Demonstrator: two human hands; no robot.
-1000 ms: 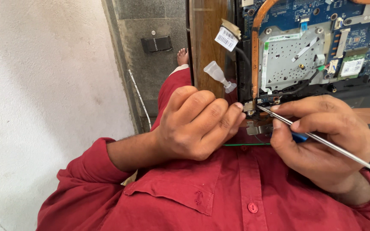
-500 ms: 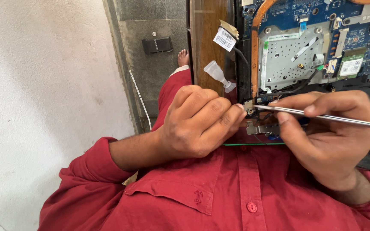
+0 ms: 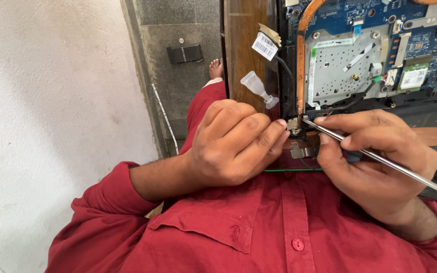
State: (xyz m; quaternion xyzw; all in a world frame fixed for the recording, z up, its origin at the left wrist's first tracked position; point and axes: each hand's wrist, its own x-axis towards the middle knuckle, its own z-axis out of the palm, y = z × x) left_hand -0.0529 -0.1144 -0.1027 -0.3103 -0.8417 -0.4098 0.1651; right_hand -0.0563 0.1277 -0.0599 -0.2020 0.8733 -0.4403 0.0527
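Observation:
An opened laptop (image 3: 380, 55) lies on the table with its blue circuit board, a copper heat pipe (image 3: 302, 45) and a perforated metal plate (image 3: 337, 71) exposed. My right hand (image 3: 375, 162) grips a long thin metal screwdriver (image 3: 380, 157), whose tip rests at a small metal hinge bracket (image 3: 295, 125) on the laptop's near corner. My left hand (image 3: 233, 144) is curled beside that corner, fingertips pressed against the bracket. A second metal piece (image 3: 302, 150) lies just under the screwdriver shaft.
A wooden table edge (image 3: 244, 45) runs up from my hands. On it lie a small clear plastic bottle (image 3: 256, 86) and a black cable with a white barcode tag (image 3: 265, 45). A stone floor (image 3: 178, 76) and a bare foot (image 3: 216, 68) show beyond; a white wall (image 3: 51, 101) is at left.
My right hand has shifted the screwdriver's angle slightly while its tip stays at the hinge bracket. My left hand has stayed in place.

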